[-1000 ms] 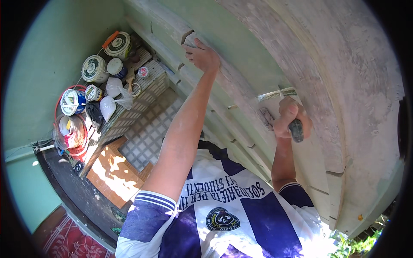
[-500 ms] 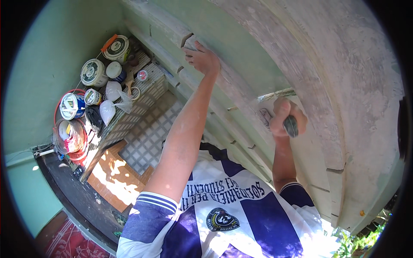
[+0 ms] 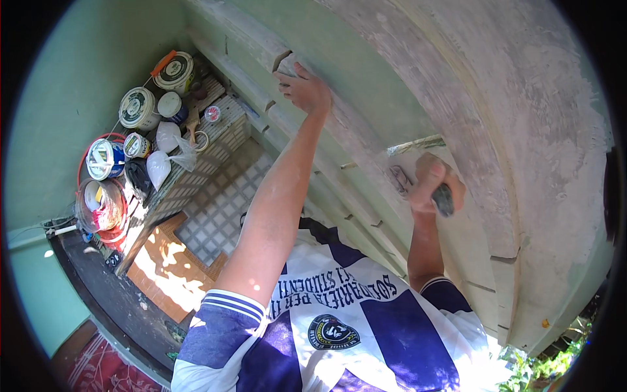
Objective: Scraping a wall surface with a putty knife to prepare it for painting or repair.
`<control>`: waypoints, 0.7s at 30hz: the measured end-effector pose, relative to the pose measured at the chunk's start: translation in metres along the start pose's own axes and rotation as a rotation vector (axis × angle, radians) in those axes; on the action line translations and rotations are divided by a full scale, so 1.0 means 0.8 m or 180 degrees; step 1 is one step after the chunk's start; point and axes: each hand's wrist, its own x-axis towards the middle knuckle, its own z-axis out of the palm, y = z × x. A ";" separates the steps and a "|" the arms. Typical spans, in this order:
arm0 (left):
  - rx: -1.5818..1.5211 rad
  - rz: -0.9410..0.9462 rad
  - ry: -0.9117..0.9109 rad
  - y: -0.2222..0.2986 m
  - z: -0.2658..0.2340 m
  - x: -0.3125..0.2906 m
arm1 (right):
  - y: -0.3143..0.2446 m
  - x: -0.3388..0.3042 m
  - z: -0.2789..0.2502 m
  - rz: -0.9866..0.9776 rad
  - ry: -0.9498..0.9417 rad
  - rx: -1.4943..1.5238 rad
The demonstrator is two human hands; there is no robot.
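My left hand (image 3: pixel 304 90) reaches up and curls its fingers around the pale ledge (image 3: pixel 356 127) that runs along the green wall, close to a break in it. My right hand (image 3: pixel 439 183) is closed on a wide-bladed putty knife (image 3: pixel 445 201), its dark handle end pointing toward me. The blade's far edge, pale and smeared, lies against the wall surface just beyond the fingers. Most of the handle is hidden in my fist.
Lidded paint buckets (image 3: pixel 137 108), white plastic bags (image 3: pixel 158 168) and a roll of tape (image 3: pixel 201 140) crowd a slatted bench (image 3: pixel 222 130) at the left. A whitish, streaked curved band (image 3: pixel 522 130) rises at the right. Plants (image 3: pixel 522 369) show at lower right.
My right hand has shifted slightly, and the putty knife's handle end has tipped a little lower. My left hand keeps its hold on the ledge. The whole view has moved slightly.
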 end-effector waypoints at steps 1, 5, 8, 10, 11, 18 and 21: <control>0.0004 -0.0002 -0.0001 0.001 -0.001 -0.001 | 0.002 0.000 -0.006 0.0165 0.0086 0.0466; 0.0062 -0.0022 0.0013 0.000 0.001 -0.001 | 0.010 0.004 0.002 -0.0394 -0.0282 -0.0989; 0.0074 -0.0037 0.0012 0.000 0.003 -0.004 | 0.005 0.005 0.005 0.0015 0.0140 0.0911; 0.0037 -0.0043 -0.0022 0.000 0.001 -0.003 | 0.011 0.001 0.002 -0.0012 0.0205 0.0530; 0.0035 -0.0039 0.0002 -0.001 0.000 -0.002 | 0.011 0.001 0.003 -0.0125 -0.0027 0.0009; -0.0028 -0.0073 -0.0028 0.005 -0.005 -0.003 | 0.021 -0.014 -0.001 0.0377 -0.0199 -0.0507; -0.0055 -0.0096 -0.0077 0.005 -0.004 -0.004 | 0.016 -0.013 0.004 0.0277 0.0180 0.0280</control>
